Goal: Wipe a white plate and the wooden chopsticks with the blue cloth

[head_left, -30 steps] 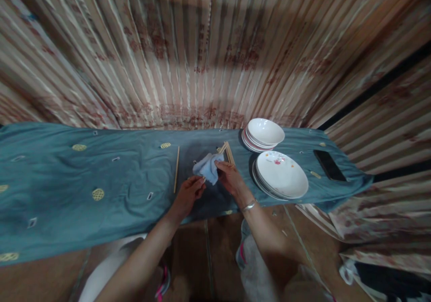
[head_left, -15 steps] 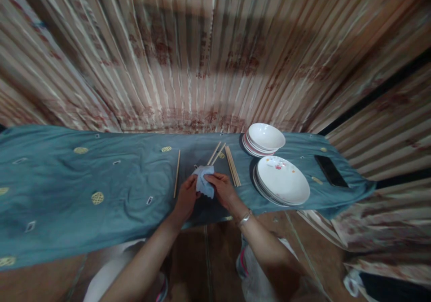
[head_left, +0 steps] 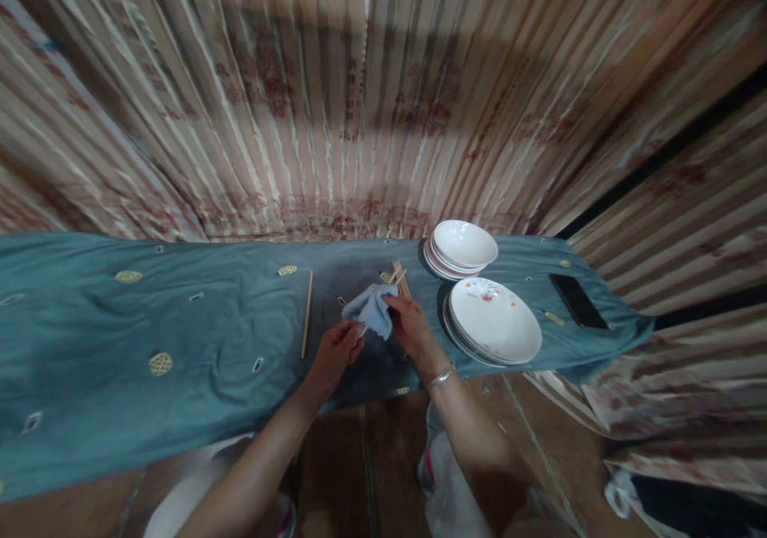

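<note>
We are wiping chopsticks: our right hand pinches the blue cloth around the chopsticks above the teal tablecloth, while our left hand pinches their near end. Next, probably a firm slide along them.

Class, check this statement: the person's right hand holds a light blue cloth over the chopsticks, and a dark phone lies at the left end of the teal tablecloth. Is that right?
Not quite. In the head view the phone lies at the right end of the teal tablecloth, beyond the plates. The right hand does hold the light blue cloth over the chopsticks.
</note>
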### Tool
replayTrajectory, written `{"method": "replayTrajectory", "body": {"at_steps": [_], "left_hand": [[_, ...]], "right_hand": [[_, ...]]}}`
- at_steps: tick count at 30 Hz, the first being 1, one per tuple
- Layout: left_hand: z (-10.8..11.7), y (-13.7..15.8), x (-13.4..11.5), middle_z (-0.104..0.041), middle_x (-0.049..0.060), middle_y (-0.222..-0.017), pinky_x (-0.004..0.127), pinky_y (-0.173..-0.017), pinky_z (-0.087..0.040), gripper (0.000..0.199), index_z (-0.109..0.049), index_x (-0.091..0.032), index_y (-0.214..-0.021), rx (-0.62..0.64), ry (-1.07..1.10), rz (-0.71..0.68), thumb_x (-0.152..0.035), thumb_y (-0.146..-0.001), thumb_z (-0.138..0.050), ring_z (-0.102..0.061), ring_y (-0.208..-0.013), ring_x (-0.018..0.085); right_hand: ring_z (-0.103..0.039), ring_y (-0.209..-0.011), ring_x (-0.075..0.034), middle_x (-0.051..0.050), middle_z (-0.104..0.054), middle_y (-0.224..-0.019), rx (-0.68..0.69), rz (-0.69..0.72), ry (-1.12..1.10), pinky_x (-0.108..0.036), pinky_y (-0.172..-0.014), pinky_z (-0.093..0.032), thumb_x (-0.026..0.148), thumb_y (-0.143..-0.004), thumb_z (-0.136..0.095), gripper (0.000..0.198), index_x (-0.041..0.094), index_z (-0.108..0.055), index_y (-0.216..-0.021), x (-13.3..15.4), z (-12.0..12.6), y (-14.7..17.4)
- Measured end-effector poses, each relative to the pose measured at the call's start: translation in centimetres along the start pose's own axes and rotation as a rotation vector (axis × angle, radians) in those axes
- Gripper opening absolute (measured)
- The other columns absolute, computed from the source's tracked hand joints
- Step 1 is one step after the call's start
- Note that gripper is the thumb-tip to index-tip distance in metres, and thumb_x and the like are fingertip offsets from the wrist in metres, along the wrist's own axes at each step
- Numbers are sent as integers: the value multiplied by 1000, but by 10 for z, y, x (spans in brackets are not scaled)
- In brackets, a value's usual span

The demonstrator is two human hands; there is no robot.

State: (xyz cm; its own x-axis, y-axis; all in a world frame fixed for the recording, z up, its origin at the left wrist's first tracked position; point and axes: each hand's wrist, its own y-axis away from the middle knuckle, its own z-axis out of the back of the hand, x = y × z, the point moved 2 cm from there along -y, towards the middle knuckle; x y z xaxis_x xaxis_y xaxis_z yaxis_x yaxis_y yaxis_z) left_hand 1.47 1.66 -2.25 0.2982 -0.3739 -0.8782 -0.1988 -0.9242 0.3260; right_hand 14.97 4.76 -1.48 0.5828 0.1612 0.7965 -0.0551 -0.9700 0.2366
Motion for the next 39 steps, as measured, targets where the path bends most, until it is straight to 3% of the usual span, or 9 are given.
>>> {"method": "replayTrajectory", "body": {"at_steps": [6,13,21,31,39], "left_hand": [[2,7,7,-44,-6,-48,16,-39,-19,37,-55,-14,-61,58,-33,35,-45,-57,-74,-32,-40,2],[3,10,4,-37,-9,-46,17,-36,-13,37,-50,-15,-59,188,75,83,-44,-59,-73,-24,-38,1],[7,6,-4,-42,-7,-50,17,-37,-13,36,-50,-14,-61,146,120,67,-39,-57,-75,-27,-39,0],[3,15,3,-38,-8,-48,18,-37,-12,33,-56,-13,-66,196,73,116,-41,-62,-71,-26,-40,1],[6,15,2,-37,-8,-48,17,-36,-10,34,-54,-13,-64,217,146,136,-41,-60,-74,-23,-39,1]], "right_hand": [[-60,-67,-16,2,-64,-60,-63,71,-53,-28,-64,-47,27,-56,-76,15,19,-65,-61,18,13,-7],[-58,-63,-14,3,-63,-59,1,29,-104,-26,-64,-46,28,-58,-76,16,19,-65,-63,16,8,-2],[-57,-63,-13,3,-64,-61,99,-29,-2,-27,-70,-46,26,-60,-73,8,22,-67,-61,-6,-12,14],[-58,-70,-15,4,-62,-61,-14,84,-31,-28,-69,-45,29,-61,-73,14,20,-61,-62,26,8,0],[-55,-62,-13,4,-60,-58,26,38,-63,-26,-63,-45,30,-58,-75,16,20,-62,-59,15,-4,4]]}}
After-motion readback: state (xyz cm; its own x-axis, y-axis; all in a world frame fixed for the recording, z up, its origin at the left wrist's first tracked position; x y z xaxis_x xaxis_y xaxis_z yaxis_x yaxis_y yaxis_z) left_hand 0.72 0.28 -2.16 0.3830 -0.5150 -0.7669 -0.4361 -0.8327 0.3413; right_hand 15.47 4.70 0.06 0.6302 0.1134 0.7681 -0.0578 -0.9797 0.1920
